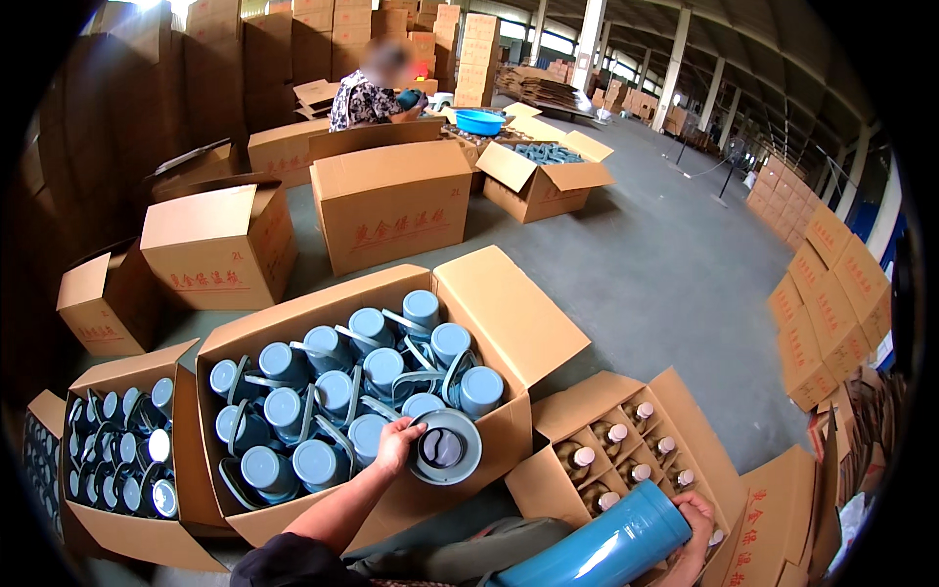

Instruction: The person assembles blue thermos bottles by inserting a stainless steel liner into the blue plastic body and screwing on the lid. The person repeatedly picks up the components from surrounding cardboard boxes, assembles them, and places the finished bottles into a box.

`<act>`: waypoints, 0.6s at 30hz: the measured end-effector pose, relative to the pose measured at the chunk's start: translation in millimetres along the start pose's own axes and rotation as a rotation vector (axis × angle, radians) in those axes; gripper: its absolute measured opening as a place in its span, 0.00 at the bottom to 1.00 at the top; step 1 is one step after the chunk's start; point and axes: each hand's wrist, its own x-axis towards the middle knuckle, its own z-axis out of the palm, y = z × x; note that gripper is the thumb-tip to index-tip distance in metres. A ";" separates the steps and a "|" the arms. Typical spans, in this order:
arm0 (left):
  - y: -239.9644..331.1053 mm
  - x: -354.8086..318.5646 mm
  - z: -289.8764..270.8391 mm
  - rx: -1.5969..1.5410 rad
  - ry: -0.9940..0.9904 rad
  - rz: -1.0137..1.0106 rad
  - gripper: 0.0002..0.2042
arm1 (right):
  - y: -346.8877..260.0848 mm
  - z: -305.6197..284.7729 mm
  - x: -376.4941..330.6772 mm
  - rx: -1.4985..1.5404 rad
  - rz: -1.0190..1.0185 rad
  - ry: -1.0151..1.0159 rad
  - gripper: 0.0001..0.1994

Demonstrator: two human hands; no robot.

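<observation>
Blue cylinder (608,540), round blue piece (446,450), held in separate hands (395,446) (695,523)

We held a round, dark-centred grey-blue part (445,449) in our left hand (395,443) near an open brown cardboard box (509,430) of blue handled cups (334,393), our right hand (696,526) gripping a glossy blue cylinder (608,538) by a partitioned cardboard carton (693,426) of pale-topped bottles (584,457).

Site: industrial hall, factory or warehouse type. Evidence: broad grey floor (626,284), row of pale columns (673,68) beneath a high roof (792,68), stacked cartons (827,303) on both sides. Nearby, blue handled vessels (267,469) fill an open carton (509,313) in bulk.
</observation>
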 end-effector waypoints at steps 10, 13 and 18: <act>-0.4 -0.5 -1.5 -0.014 -0.028 -0.016 0.05 | 5.0 -5.1 3.4 0.034 0.017 -0.021 0.08; 0.2 -0.9 -1.0 -0.054 -0.037 -0.022 0.05 | 4.6 -5.6 3.4 0.001 -0.019 -0.030 0.07; 0.5 -0.1 -0.8 -0.037 -0.040 -0.018 0.05 | 7.8 -11.3 3.3 -0.005 -0.002 -0.019 0.08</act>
